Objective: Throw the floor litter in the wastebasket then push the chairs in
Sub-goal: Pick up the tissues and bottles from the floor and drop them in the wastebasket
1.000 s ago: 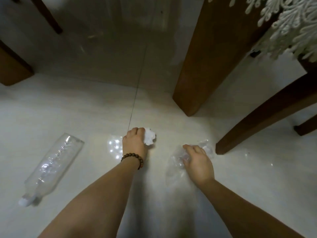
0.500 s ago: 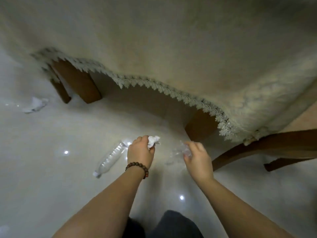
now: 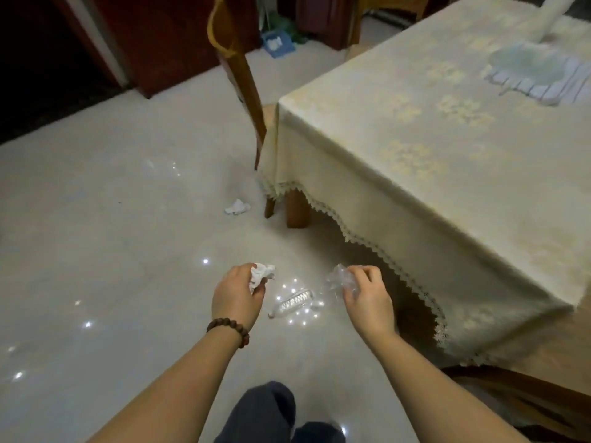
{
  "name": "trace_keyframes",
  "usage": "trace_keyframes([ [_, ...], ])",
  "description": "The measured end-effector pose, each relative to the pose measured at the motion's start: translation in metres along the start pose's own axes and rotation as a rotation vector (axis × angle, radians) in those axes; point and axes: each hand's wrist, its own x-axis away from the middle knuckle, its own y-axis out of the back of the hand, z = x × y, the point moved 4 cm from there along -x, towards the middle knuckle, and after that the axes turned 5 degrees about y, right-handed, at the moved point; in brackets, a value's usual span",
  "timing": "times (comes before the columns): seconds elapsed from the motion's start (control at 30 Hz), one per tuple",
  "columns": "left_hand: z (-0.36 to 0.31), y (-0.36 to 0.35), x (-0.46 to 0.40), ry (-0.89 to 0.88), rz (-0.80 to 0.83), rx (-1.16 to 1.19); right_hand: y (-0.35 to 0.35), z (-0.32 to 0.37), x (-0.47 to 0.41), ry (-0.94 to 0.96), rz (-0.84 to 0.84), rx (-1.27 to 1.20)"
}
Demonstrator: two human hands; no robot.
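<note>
Left hand (image 3: pixel 235 295): grip closed around a crumpled white tissue (image 3: pixel 261 275), part of the wad sticking out past the fingers. Beaded bracelet (image 3: pixel 228 329) on that wrist.

Right hand (image 3: pixel 367 298): fingers pinched on a crumpled piece of clear plastic (image 3: pixel 339 280), which hangs loosely from the fingertips.

Both hands are raised above the floor (image 3: pixel 96 251), near the corner of the counter (image 3: pixel 447 139) with its lace-edged cloth.

Litter left on the floor: 1 clear plastic bottle (image 3: pixel 292 303) lying on its side between and below the hands, and 1 more white tissue wad (image 3: pixel 237 207) further off, near the leg of the chair (image 3: pixel 246 100). That chair stands at the far end of the counter; part of a 2nd chair (image 3: pixel 518 398) shows at lower right. No wastebasket is clearly in view.

Judgement on the step in hand: both grips are full, so carrying this load to the basket seems sensible. The plastic is light and only pinched; gathering it deeper into the palm would guard against dropping it. Alternatively, pass the tissue to the right hand to free 1 hand for the bottle and save a trip. Chairs come last.
</note>
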Motion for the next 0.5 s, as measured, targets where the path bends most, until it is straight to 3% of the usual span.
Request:
trace_keyframes([
  [0.27,0.061,0.099,-0.031,0.169,-0.159,0.072,-0.05,0.133,-0.051,0.201,0.121,-0.027],
  [0.5,0.163,0.19,-0.128,0.254,-0.228,0.065,-0.143,0.263,-0.132,0.296,0.152,-0.009],
])
